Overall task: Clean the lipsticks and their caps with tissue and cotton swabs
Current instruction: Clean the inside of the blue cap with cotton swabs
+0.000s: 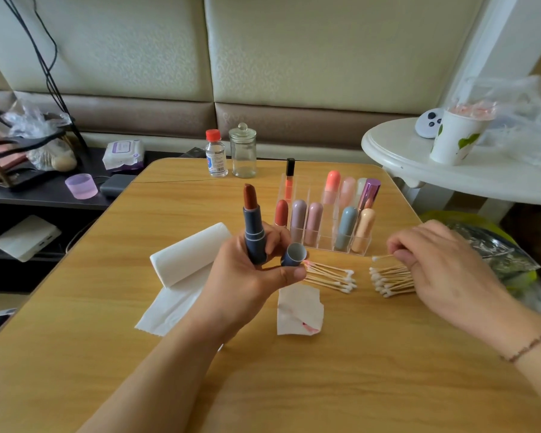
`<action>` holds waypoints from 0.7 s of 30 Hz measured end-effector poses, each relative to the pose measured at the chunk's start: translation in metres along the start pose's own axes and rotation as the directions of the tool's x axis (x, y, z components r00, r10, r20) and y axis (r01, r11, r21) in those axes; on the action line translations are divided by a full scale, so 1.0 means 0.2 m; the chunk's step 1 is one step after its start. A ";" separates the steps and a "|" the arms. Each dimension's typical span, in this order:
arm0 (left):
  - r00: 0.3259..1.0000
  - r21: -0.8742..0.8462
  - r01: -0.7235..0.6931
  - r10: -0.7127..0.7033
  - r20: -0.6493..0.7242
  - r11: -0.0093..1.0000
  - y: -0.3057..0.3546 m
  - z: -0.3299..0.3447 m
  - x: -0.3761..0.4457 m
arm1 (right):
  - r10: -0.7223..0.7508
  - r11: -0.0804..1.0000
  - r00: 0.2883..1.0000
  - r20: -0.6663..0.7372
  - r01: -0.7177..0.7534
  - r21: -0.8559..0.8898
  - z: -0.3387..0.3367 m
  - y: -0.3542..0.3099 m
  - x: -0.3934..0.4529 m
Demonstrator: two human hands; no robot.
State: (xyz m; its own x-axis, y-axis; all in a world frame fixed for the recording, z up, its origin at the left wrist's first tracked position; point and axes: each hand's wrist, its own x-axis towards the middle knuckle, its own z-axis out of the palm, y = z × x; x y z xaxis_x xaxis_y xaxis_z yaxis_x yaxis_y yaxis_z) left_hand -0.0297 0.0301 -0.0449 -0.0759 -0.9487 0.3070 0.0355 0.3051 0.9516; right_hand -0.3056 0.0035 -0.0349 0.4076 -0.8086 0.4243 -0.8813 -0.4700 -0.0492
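Left hand [250, 276] grasping both blue lipstick [254, 228] and its cap [293, 254], mid-table [75, 354]. Right hand [444, 260] pinching one cotton swab [382, 257] above pile [391, 281]. Risk: crowded grip slipping, exposed bullet smearing fingers or tissue [299, 309].

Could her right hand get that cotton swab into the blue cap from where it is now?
Probably yes. The right hand pinches a cotton swab, and the blue cap, held in the left hand beside the open lipstick, has its opening facing up and toward the camera. Only bare table lies between.
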 end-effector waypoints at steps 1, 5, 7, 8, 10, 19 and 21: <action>1.000 -0.018 -0.003 0.003 0.013 1.000 0.00 0.00 0.00 | -0.005 0.997 0.999 -0.052 0.009 0.082 -0.03 -0.03 -0.01; 0.996 -0.075 -0.005 0.011 0.087 0.997 0.01 0.02 -0.01 | 0.093 0.773 0.986 -0.135 0.015 0.635 -0.15 -0.26 -0.02; 0.994 -0.101 -0.002 0.013 0.111 0.995 0.01 0.03 -0.02 | 0.124 0.582 0.985 -0.124 0.029 0.813 -0.20 -0.36 -0.02; 0.993 -0.115 -0.002 0.016 0.116 0.993 0.01 0.03 -0.02 | 0.130 0.514 0.985 -0.115 0.032 0.857 -0.22 -0.40 -0.02; 0.993 -0.123 -0.016 0.030 0.116 0.992 0.01 0.03 -0.02 | 0.123 0.459 0.989 -0.087 0.021 0.888 -0.24 -0.45 -0.03; 0.987 -0.148 -0.054 0.075 0.139 0.988 0.03 0.05 -0.03 | 0.097 0.691 0.985 -0.143 0.037 0.722 -0.24 -0.53 -0.01; 0.985 -0.161 -0.059 0.083 0.150 0.985 0.03 0.05 -0.03 | 0.082 0.618 0.994 -0.074 0.008 0.786 -0.24 -0.54 -0.02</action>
State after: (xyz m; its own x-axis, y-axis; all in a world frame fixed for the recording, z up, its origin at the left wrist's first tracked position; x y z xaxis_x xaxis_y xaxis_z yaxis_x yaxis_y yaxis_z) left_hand -0.0396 0.0387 -0.0412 -0.2214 -0.8967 0.3834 0.1999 0.3431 0.9178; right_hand -0.2240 0.0732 0.0117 0.3150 -0.8160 0.4847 -0.3540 -0.5749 -0.7377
